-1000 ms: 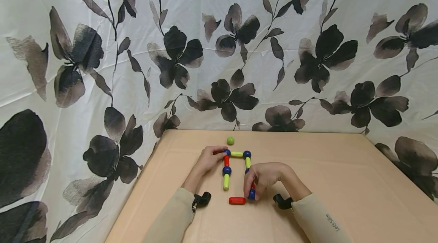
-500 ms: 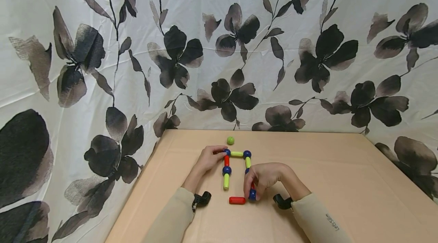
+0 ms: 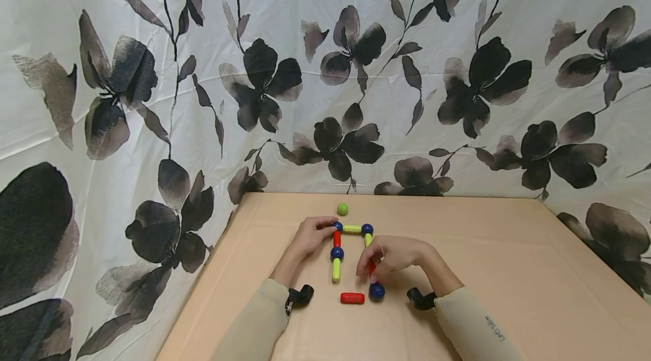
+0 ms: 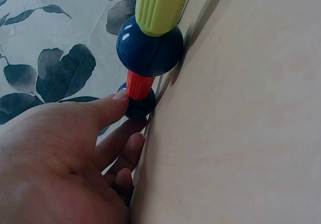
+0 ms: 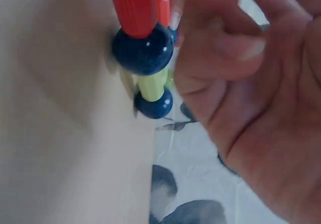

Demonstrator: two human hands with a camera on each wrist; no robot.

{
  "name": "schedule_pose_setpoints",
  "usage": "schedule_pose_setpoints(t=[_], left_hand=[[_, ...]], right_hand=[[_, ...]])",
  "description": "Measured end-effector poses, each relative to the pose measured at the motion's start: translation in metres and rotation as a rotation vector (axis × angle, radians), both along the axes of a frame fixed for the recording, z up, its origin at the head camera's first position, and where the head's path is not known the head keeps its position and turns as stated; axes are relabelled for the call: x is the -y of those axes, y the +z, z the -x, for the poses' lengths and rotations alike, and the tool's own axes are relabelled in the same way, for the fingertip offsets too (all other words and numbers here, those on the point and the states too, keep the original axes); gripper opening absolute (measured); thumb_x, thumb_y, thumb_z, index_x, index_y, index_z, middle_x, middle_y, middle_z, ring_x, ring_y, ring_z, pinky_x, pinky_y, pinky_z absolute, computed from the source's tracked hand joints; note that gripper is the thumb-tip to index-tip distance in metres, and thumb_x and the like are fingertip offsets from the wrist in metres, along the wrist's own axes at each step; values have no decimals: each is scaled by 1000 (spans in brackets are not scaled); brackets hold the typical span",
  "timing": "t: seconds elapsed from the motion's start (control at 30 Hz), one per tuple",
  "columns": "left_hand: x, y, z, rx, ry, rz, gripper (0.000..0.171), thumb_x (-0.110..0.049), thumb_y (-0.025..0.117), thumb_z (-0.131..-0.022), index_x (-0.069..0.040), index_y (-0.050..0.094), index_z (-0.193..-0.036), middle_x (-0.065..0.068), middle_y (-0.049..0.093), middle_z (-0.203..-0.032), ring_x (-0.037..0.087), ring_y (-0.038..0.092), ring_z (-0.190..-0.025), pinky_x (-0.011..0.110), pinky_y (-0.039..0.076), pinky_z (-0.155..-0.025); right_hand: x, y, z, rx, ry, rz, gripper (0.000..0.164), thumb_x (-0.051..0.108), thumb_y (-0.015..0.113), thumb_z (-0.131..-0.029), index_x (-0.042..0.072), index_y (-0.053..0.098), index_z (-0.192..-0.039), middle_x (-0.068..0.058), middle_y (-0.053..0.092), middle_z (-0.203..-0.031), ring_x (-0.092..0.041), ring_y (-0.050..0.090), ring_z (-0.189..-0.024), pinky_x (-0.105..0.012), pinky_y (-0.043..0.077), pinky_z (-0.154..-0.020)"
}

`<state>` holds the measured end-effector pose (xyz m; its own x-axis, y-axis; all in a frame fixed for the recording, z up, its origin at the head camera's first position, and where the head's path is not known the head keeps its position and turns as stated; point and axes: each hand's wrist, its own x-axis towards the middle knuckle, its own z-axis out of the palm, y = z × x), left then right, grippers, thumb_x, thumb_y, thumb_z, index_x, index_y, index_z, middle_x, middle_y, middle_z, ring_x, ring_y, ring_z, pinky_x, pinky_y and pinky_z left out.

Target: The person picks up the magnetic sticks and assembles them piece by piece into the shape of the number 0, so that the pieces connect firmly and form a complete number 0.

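Note:
Blue balls and short red and yellow-green rods join into a three-sided frame on the table. My left hand [image 3: 308, 236] pinches the far-left corner blue ball [image 3: 337, 226]; in the left wrist view the thumb lies against it and the red rod [image 4: 140, 85]. Over the frame's right side hovers my right hand [image 3: 396, 253], fingers loosely bent and holding nothing. Under it a red rod [image 5: 134, 8] partly shows, with a blue ball [image 3: 377, 292] at its near end. The left side ends in a yellow-green rod [image 3: 336, 270].
A loose red rod [image 3: 352, 298] lies left of the near-right ball, apart from it. Behind the frame sits a small green ball [image 3: 343, 209]. The tan table [image 3: 508, 270] meets a flower-printed cloth [image 3: 396, 95] at its far edge.
My right hand has let go of the red rod and blue ball and risen slightly away, uncovering the near-right ball. The left hand stays on its blue ball.

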<state>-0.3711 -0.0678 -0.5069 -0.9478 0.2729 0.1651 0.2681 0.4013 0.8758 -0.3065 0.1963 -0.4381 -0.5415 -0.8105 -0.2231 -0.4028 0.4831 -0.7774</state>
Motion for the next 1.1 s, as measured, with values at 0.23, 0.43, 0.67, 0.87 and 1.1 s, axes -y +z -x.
schedule_pose_setpoints(t=[0.23,0.43,0.67,0.87,1.1], left_hand=[[0,-1,1,10,2,-4,31,-19,70,-101,-10,73,-131,5,75,-123,24,65,-117,46,51,-107],[0,-1,1,-2,-4,-10,31,-17,70,-101,-9,73,-131,7,75,-123,24,65,-116,46,51,-106],[-1,1,-2,17,-10,-20,30,-16,68,-102,-10,73,-131,7,74,-124,24,64,-117,46,51,-106],[-2,2,-2,13,-8,-22,31,-17,68,-102,-9,73,-132,6,74,-126,26,64,-120,47,50,-109],[-1,0,-1,11,-10,-15,31,-17,68,-102,-9,73,-132,6,74,-126,26,64,-120,48,49,-110]], right_hand=[[-13,-8,22,-115,-300,151,30,14,67,-101,5,70,-130,-4,61,-86,-17,51,-73,-23,43,-61],[-21,-26,39,-71,-446,202,39,19,70,-100,8,67,-137,-7,57,-86,-20,49,-72,-24,41,-59],[-26,-42,47,78,-441,214,41,17,74,-97,6,68,-137,0,56,-81,-18,49,-66,-24,41,-58],[-26,-40,44,52,-397,168,42,22,78,-95,9,71,-134,2,54,-75,-20,51,-65,-24,43,-59],[-27,-41,41,17,-352,104,44,28,80,-93,11,72,-133,-1,60,-80,-22,55,-71,-26,47,-63]])
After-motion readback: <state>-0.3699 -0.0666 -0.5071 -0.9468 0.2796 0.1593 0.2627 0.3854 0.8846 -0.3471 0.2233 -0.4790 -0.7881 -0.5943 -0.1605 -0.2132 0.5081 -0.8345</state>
